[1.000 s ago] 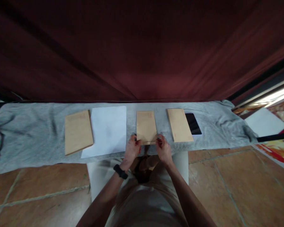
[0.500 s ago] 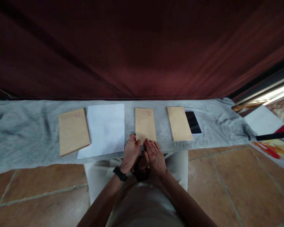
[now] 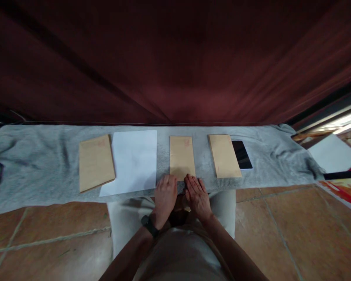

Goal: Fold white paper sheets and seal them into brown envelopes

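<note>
A brown paper envelope (image 3: 181, 154) with faint red print near its top right lies upright on the grey cloth before me. At its lower left corner is my left hand (image 3: 166, 194), back up, fingers bent and held together, the thumb side touching the paper; the fingertips are partly hidden. My right hand (image 3: 198, 197) rests with outstretched fingers on the envelope's lower right edge. Left of these, a white sheet of paper (image 3: 134, 160) lies partly under a stack of larger brown envelopes (image 3: 96, 163). On the right sits a stack of narrow brown envelopes (image 3: 224, 156).
A dark-screened phone or tablet (image 3: 242, 154) lies against the right stack. The grey cloth (image 3: 269, 156) covers a long narrow surface, with a dark red curtain (image 3: 175, 78) behind. Printed packaging (image 3: 343, 189) and a white sheet (image 3: 333, 152) are at far right. Tiled floor (image 3: 269, 226) lies below.
My left hand has turned from a thumb-and-finger grip at the envelope's left corner to back up, fingers drawn together. My right hand stays on the lower edge. The whole view has shifted slightly.
</note>
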Demonstrator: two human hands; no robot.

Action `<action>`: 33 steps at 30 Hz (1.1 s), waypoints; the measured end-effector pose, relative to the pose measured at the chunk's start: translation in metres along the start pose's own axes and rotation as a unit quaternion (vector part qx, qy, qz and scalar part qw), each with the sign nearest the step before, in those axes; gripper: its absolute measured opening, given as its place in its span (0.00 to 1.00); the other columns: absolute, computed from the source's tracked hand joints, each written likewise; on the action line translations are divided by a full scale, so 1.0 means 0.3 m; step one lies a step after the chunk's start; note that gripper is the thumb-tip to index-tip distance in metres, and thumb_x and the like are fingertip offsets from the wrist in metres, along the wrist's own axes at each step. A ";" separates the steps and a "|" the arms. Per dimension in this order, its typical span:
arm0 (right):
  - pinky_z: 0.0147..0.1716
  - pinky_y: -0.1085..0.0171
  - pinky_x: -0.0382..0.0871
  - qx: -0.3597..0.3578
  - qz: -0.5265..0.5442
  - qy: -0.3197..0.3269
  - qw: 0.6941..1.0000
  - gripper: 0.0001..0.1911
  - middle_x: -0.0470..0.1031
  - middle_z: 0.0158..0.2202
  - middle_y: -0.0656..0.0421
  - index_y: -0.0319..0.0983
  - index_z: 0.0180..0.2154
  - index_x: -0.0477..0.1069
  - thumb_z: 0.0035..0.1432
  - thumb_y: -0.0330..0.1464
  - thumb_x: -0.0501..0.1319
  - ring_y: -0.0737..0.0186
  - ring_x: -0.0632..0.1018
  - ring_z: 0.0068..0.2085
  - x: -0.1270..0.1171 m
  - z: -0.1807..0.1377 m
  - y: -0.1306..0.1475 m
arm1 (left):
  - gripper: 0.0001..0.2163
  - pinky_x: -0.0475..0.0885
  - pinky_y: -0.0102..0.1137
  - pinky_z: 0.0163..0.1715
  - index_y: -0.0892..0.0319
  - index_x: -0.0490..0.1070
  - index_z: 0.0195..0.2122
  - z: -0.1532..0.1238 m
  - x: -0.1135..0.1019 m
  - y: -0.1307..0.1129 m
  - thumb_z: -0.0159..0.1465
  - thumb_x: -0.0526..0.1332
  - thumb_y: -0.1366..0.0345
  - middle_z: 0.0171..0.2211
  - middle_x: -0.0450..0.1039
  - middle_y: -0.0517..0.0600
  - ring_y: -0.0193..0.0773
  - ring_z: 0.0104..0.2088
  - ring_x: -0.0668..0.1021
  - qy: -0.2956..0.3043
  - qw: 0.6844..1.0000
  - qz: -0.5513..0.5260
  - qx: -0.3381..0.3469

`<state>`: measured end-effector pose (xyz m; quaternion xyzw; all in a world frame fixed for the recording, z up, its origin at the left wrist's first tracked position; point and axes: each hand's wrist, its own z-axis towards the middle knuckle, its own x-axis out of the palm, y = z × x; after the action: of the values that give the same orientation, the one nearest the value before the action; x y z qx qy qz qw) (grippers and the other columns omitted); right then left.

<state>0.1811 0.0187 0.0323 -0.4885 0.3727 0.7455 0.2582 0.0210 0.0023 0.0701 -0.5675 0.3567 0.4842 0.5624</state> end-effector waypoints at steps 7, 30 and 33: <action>0.70 0.49 0.50 -0.034 -0.027 0.013 0.999 0.31 0.62 0.68 0.51 0.34 0.70 0.52 0.67 0.27 0.48 0.55 0.62 0.68 0.007 -0.022 -0.021 | 0.22 0.65 0.40 0.64 0.67 0.63 0.64 -0.069 0.080 -0.024 0.71 0.54 0.62 0.64 0.66 0.60 0.46 0.66 0.67 -0.007 0.988 -0.009 0.156; 0.69 0.51 0.54 -0.028 0.023 -0.018 0.999 0.26 0.66 0.66 0.53 0.36 0.67 0.60 0.70 0.28 0.49 0.58 0.65 0.67 0.027 0.025 0.045 | 0.24 0.62 0.44 0.66 0.67 0.64 0.65 -0.118 0.054 0.041 0.67 0.51 0.74 0.66 0.62 0.60 0.49 0.68 0.63 0.000 0.989 0.079 0.123; 0.69 0.51 0.53 -0.005 0.011 -0.025 1.000 0.25 0.66 0.66 0.54 0.36 0.66 0.60 0.71 0.29 0.49 0.58 0.65 0.67 0.011 0.009 0.006 | 0.23 0.64 0.43 0.65 0.66 0.66 0.63 -0.116 0.039 0.052 0.67 0.50 0.74 0.66 0.63 0.60 0.48 0.67 0.65 0.005 0.988 0.089 0.129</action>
<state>0.1772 0.0199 0.0305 -0.4664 0.3681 0.7623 0.2568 0.0145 -0.0319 0.0508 -0.4582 0.4681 0.4798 0.5838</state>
